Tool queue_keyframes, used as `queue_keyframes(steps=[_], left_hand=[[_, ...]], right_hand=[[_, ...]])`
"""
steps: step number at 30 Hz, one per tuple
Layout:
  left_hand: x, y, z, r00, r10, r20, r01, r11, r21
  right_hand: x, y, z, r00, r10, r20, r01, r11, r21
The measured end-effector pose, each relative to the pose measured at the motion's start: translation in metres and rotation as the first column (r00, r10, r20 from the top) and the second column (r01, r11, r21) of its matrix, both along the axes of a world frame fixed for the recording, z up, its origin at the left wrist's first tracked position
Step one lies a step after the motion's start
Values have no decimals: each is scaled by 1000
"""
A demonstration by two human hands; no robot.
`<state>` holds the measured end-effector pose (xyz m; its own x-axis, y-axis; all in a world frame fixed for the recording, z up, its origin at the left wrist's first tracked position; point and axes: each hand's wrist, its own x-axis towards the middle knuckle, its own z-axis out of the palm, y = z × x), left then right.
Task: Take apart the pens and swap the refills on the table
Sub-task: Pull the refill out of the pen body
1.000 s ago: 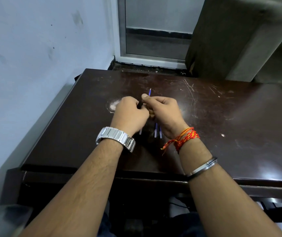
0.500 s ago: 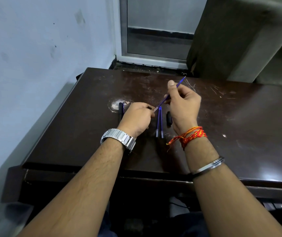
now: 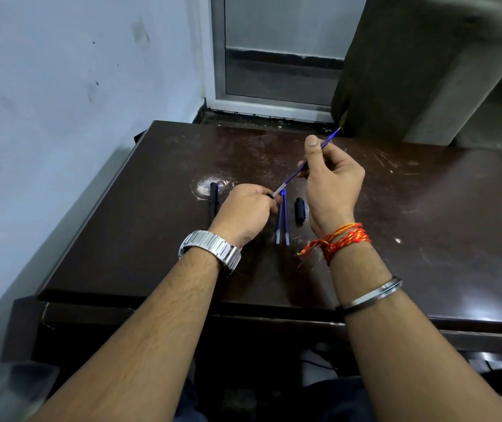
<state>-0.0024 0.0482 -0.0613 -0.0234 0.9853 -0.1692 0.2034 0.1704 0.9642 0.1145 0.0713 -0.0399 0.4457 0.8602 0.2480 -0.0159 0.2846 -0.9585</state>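
I sat in a plain room, like a small office. It had a dark scratched desk (image 3: 426, 226), a bare wall (image 3: 61, 102) and a door (image 3: 274, 56).

Dark brown, scratched wooden table (image 3: 426, 208) against a pale blue-grey painted wall (image 3: 61, 117) (scuffed, with dark specks). Behind it, a metal-framed glass door panel (image 3: 280, 56) and a drab olive curtain (image 3: 395, 56); glare marks the table's right edge.

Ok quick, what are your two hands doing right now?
Left hand: closed around a dark pen barrel, mostly hidden in the fist.
Right hand: closed, pinching a blue refill that slants up from the barrel.
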Motion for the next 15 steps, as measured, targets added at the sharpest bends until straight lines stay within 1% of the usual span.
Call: queue_keyframes(steps=[10, 13, 15], left_hand=[[1, 0, 0, 999, -45, -31, 46, 999, 18], [2, -1, 0, 999, -45, -25, 45, 999, 20], [2, -2, 1, 999, -38, 2, 38, 999, 18]], right_hand=[[3, 1, 0, 1000, 7, 15, -7, 1000, -30], [1, 0, -2, 998, 24, 58, -22, 999, -38], [-2, -2, -4, 990, 58, 127, -52, 998, -45]])
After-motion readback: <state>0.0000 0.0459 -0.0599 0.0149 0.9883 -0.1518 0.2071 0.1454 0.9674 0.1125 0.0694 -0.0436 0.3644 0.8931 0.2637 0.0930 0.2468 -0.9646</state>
